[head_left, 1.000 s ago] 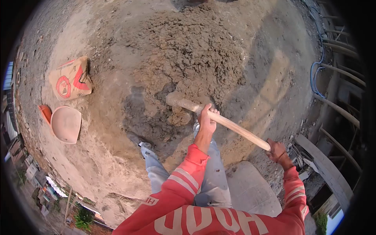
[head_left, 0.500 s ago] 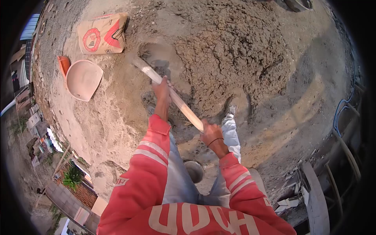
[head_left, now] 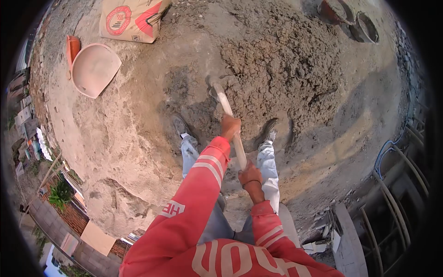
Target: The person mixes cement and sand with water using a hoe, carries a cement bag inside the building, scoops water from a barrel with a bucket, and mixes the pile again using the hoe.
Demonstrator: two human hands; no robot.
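Observation:
My left hand is wrapped around the middle of the wooden handle of a hoe. Lower down, close to my body, my right hand grips the handle's near end. The hoe's far end rests at the left edge of a heap of wet grey mortar, and its blade is mostly hidden there. The heap is lumpy and spreads out ahead of me to the right. My two shoes stand on either side of the handle.
A paper cement bag lies at the far left. Nearer are a pale scoop-shaped pan and an orange container. Two buckets sit at the far right. A blue hose and poles run along the right edge.
The hoe's far end has swung right, from beside the cement bag to the mortar's edge. My left hand moved right and nearer; the right hand shifted slightly nearer. The view tilted, showing both buckets.

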